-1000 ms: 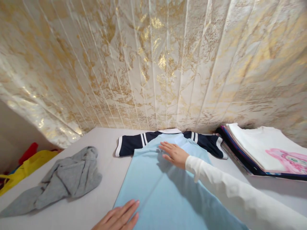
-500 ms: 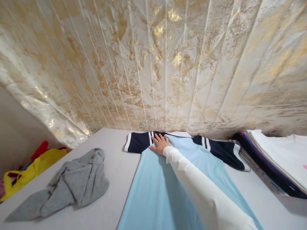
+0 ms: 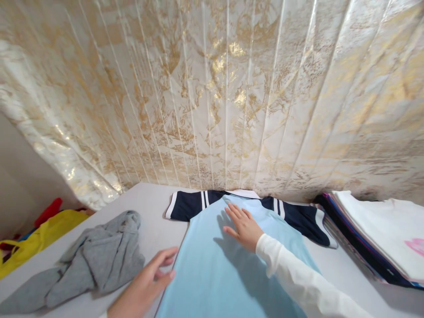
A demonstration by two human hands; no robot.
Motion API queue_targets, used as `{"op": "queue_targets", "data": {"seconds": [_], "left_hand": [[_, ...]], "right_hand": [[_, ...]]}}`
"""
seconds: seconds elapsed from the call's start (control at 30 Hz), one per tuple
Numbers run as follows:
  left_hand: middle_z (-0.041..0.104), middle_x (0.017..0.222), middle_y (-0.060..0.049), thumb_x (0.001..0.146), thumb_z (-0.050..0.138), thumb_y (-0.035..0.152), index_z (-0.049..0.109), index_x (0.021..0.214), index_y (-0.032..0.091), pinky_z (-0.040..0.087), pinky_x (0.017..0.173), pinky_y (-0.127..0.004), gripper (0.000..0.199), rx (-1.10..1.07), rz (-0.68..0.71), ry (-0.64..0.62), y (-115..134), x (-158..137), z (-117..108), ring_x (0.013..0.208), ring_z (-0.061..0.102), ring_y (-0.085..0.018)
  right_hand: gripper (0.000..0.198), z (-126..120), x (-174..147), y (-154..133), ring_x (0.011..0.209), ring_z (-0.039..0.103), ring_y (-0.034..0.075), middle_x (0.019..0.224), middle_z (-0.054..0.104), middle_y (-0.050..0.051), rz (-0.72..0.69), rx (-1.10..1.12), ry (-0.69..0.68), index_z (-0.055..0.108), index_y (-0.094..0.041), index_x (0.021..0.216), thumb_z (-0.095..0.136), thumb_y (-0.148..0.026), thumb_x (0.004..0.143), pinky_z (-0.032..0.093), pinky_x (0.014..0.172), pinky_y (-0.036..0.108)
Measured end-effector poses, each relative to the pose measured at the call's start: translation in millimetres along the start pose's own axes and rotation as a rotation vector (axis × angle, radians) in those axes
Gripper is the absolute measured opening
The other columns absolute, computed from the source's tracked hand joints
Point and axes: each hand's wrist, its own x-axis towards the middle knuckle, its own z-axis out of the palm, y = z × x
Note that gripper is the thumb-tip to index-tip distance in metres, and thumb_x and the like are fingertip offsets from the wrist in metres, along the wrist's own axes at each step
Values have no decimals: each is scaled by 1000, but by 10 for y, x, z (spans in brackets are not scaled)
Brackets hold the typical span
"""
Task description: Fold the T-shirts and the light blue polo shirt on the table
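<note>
A light blue shirt (image 3: 212, 256) with navy sleeves, white stripes and a white collar lies spread face down or face up, I cannot tell which, on the white table (image 3: 155, 207). Just above its upper part, my right hand (image 3: 243, 227) hovers with fingers spread, casting a shadow on the fabric. By the shirt's left edge is my left hand (image 3: 149, 282), its fingers apart and slightly curled; whether it touches the cloth I cannot tell. Nothing is held in either hand.
A crumpled grey garment (image 3: 102, 256) lies to the left. At the right sits a stack of folded clothes (image 3: 380, 238), a white one on top. Yellow cloth (image 3: 46, 234) and other coloured items lie beyond the left edge. A gold-patterned curtain (image 3: 212, 97) hangs behind.
My right hand has lifted off the shirt near the left shoulder and moved right and closer to me. My left hand has come into view at the lower left. The view has shifted slightly.
</note>
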Motion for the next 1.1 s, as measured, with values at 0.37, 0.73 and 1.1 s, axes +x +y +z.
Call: {"op": "queue_targets", "data": {"seconds": [0.37, 0.73, 1.1], "left_hand": [[59, 95, -6, 75, 53, 10, 60, 94, 20, 44, 85, -32, 22, -704, -400, 486, 517, 1356, 312, 96, 59, -18], [31, 144, -6, 78, 54, 21, 48, 130, 23, 22, 111, -35, 53, -54, 349, 46, 825, 931, 949, 135, 27, -24], [40, 143, -6, 76, 53, 18, 56, 121, 24, 23, 110, -48, 46, 541, 432, -344, 638, 595, 965, 134, 29, -26]], "right_hand": [[71, 258, -491, 34, 140, 11, 32, 153, 14, 6, 31, 11, -23, 27, -21, 145, 31, -63, 88, 19, 110, 55], [59, 223, -425, 166, 128, 43, 24, 140, 46, 8, 165, 984, 241, 37, -27, 139, 33, -59, 89, 35, 105, 46], [84, -32, -188, 301, 120, 45, 32, 138, 44, 15, 148, 604, 135, 37, -19, 137, 68, -47, 64, 37, 97, 50]]}}
